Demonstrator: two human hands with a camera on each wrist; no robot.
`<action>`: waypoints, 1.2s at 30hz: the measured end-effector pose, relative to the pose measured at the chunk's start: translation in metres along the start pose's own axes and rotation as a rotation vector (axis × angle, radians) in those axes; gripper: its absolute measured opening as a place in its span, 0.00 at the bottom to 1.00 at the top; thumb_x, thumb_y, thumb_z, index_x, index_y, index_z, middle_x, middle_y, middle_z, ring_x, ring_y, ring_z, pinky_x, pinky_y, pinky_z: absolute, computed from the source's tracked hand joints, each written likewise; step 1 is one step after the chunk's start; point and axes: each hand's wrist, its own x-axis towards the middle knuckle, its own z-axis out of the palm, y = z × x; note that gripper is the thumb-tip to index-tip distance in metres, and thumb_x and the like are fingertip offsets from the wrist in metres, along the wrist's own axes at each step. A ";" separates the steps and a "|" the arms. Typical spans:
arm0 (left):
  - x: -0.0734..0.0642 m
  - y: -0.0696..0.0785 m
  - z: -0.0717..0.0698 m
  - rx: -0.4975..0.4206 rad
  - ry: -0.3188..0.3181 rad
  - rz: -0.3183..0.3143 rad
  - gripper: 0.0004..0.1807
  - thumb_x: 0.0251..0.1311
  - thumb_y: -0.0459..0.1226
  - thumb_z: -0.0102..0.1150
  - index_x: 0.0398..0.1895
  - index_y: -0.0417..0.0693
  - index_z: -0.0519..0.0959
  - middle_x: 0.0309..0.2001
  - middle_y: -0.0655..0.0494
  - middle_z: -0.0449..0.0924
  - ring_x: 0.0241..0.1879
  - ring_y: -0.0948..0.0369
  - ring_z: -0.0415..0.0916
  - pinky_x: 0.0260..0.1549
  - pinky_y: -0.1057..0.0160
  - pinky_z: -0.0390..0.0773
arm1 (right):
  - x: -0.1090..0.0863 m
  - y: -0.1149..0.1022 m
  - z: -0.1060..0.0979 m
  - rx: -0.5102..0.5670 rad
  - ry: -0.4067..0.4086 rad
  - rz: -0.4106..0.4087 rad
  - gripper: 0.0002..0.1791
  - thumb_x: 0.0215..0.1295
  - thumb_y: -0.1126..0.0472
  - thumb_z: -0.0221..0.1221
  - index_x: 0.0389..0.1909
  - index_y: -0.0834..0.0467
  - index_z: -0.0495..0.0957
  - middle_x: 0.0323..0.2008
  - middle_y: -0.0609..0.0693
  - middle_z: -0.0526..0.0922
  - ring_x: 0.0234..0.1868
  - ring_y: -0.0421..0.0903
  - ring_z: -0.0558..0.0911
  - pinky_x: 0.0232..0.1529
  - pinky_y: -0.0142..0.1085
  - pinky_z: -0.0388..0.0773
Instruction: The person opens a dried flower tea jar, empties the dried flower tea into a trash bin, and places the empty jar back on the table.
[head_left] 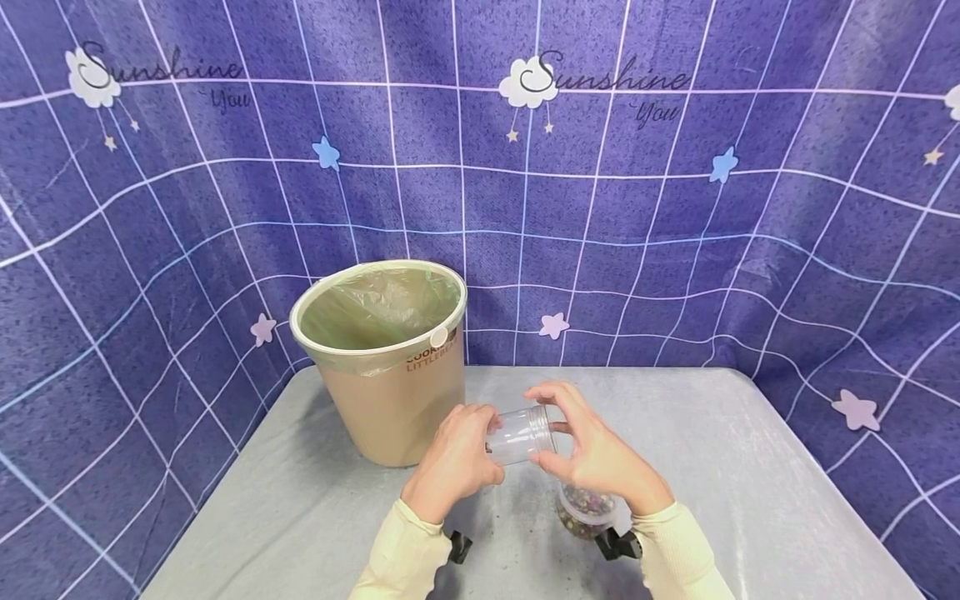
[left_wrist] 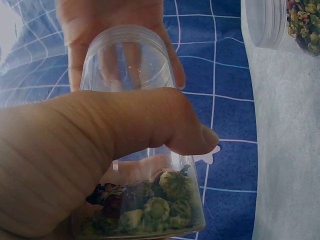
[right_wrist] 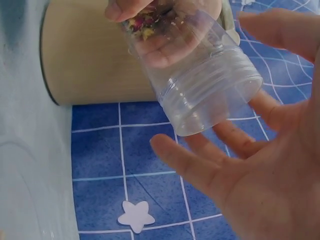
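Note:
My left hand (head_left: 453, 454) grips a clear plastic jar (head_left: 516, 437) by its base end, its thumb (left_wrist: 150, 120) lying across the wall. In the head view the jar lies tilted over on its side, threaded mouth toward the right. Dried flower buds (left_wrist: 155, 207) are gathered at the base end. Around the mouth my right hand (head_left: 592, 446) is held with fingers spread; in the right wrist view its fingertips (right_wrist: 162, 145) are right by the rim. A second clear jar of dried flowers (head_left: 585, 510) stands on the table below my right wrist, partly hidden.
A beige trash bin (head_left: 397, 408) with a thin plastic liner (head_left: 390, 304) stands at the back left, close to my left hand. The grey table (head_left: 697, 467) meets a blue-purple gridded curtain (head_left: 495, 200) behind and at both sides.

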 end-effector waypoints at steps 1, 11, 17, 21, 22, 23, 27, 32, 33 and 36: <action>0.000 0.000 0.000 0.000 -0.001 -0.003 0.28 0.25 0.34 0.78 0.39 0.48 0.81 0.32 0.58 0.79 0.37 0.58 0.72 0.39 0.58 0.76 | 0.000 0.000 0.000 -0.006 0.011 0.017 0.40 0.60 0.64 0.71 0.71 0.52 0.65 0.68 0.52 0.69 0.67 0.54 0.73 0.60 0.45 0.80; -0.001 0.000 0.002 0.001 0.008 -0.005 0.27 0.24 0.33 0.77 0.37 0.49 0.80 0.32 0.56 0.80 0.36 0.58 0.72 0.38 0.58 0.76 | 0.001 -0.005 -0.002 -0.067 0.097 0.254 0.23 0.79 0.48 0.53 0.70 0.48 0.70 0.63 0.55 0.78 0.53 0.50 0.84 0.51 0.47 0.82; -0.002 0.000 0.002 0.003 0.010 -0.007 0.27 0.24 0.33 0.77 0.37 0.49 0.80 0.31 0.57 0.79 0.36 0.58 0.72 0.38 0.58 0.76 | 0.003 -0.007 -0.001 -0.002 0.085 0.353 0.22 0.80 0.45 0.49 0.67 0.50 0.72 0.60 0.59 0.81 0.44 0.45 0.85 0.43 0.41 0.83; -0.002 0.001 0.001 0.002 0.005 -0.012 0.27 0.25 0.34 0.78 0.37 0.49 0.81 0.32 0.57 0.80 0.36 0.58 0.72 0.38 0.58 0.76 | 0.004 -0.008 0.000 0.028 0.074 0.409 0.23 0.80 0.43 0.49 0.65 0.52 0.73 0.52 0.58 0.84 0.35 0.45 0.85 0.35 0.40 0.84; -0.002 0.001 0.001 0.001 0.004 -0.013 0.27 0.25 0.34 0.78 0.38 0.49 0.81 0.32 0.57 0.80 0.36 0.58 0.72 0.38 0.58 0.76 | 0.004 -0.008 0.001 0.025 0.074 0.421 0.23 0.80 0.43 0.49 0.64 0.52 0.74 0.50 0.57 0.85 0.33 0.45 0.84 0.33 0.40 0.84; -0.002 0.001 0.001 0.001 0.005 -0.013 0.27 0.24 0.34 0.78 0.38 0.49 0.81 0.32 0.57 0.80 0.36 0.58 0.72 0.38 0.58 0.76 | 0.004 -0.008 0.001 0.021 0.075 0.431 0.23 0.80 0.42 0.49 0.64 0.52 0.74 0.48 0.56 0.85 0.31 0.46 0.84 0.33 0.41 0.83; -0.001 0.001 0.001 0.001 0.001 -0.015 0.27 0.25 0.34 0.78 0.38 0.49 0.81 0.33 0.56 0.81 0.36 0.58 0.72 0.38 0.58 0.76 | 0.003 -0.009 0.002 0.030 0.074 0.461 0.24 0.79 0.39 0.49 0.62 0.51 0.75 0.44 0.54 0.85 0.26 0.48 0.84 0.29 0.41 0.83; 0.000 0.001 0.001 0.005 0.002 -0.009 0.27 0.26 0.35 0.78 0.39 0.48 0.81 0.33 0.57 0.81 0.36 0.58 0.72 0.39 0.58 0.76 | 0.003 -0.008 0.003 0.028 0.077 0.487 0.24 0.77 0.37 0.50 0.58 0.49 0.77 0.41 0.51 0.85 0.22 0.50 0.84 0.28 0.41 0.82; 0.000 0.001 0.001 0.005 0.003 -0.008 0.27 0.26 0.35 0.78 0.39 0.48 0.81 0.33 0.57 0.81 0.36 0.58 0.72 0.39 0.58 0.76 | 0.004 -0.008 0.004 0.024 0.078 0.491 0.23 0.77 0.37 0.50 0.58 0.49 0.77 0.40 0.51 0.84 0.22 0.50 0.84 0.29 0.41 0.82; 0.000 0.001 0.001 0.006 0.001 -0.007 0.28 0.26 0.35 0.78 0.40 0.47 0.82 0.33 0.58 0.80 0.37 0.58 0.72 0.39 0.58 0.76 | 0.004 -0.008 0.004 0.016 0.083 0.491 0.22 0.77 0.37 0.51 0.56 0.48 0.78 0.39 0.49 0.84 0.22 0.49 0.84 0.31 0.43 0.82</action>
